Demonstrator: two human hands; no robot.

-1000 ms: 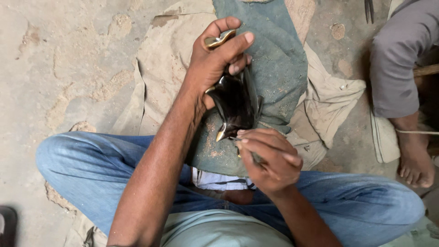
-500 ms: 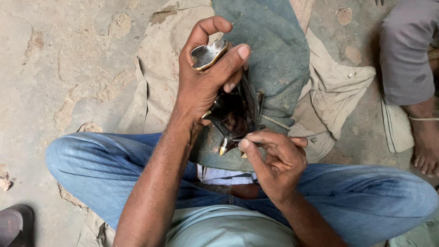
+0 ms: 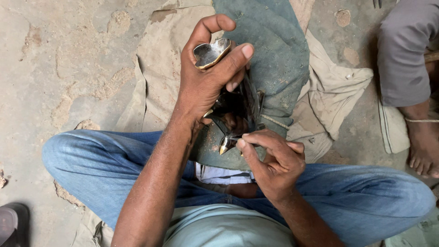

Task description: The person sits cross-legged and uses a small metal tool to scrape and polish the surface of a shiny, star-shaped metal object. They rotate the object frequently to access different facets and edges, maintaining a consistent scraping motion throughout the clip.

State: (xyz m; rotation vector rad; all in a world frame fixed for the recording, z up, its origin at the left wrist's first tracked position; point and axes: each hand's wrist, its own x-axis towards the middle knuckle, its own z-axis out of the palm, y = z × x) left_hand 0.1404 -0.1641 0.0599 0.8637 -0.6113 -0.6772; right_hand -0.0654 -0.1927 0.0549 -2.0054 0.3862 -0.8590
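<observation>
Right now the left hand [image 3: 206, 87] is closed around a dark shiny metal piece [image 3: 235, 112] w/ brass-coloured edges, thumb and forefinger pinching its curved, spoon-like top end [image 3: 211, 52] while the other fingers wrap the body. It's held upright over the green cloth [image 3: 270, 59] draped across the person's lap, near the cloth's middle. The right hand [image 3: 274, 162] sits just below, fingers pinched tight on a thin tool; its tip isn't clear, but it meets the pointed brass lower tip [image 3: 224, 147] of the piece, close to the cloth's near edge. Fine golden dust [image 3: 211, 145] lies on the cloth beside that tip, so I'd judge some filing or scraping is already done at the bottom end; the top end looks bright and smooth. How much is left I can't tell, since the hand hides most of the piece. Under the green cloth a beige sheet [image 3: 160, 68] spreads over the rough ground [image 3: 59, 59]. Another person's bare foot [image 3: 423, 146] and grey trouser leg [image 3: 404, 50] are at the right edge, well apart from the work.
</observation>
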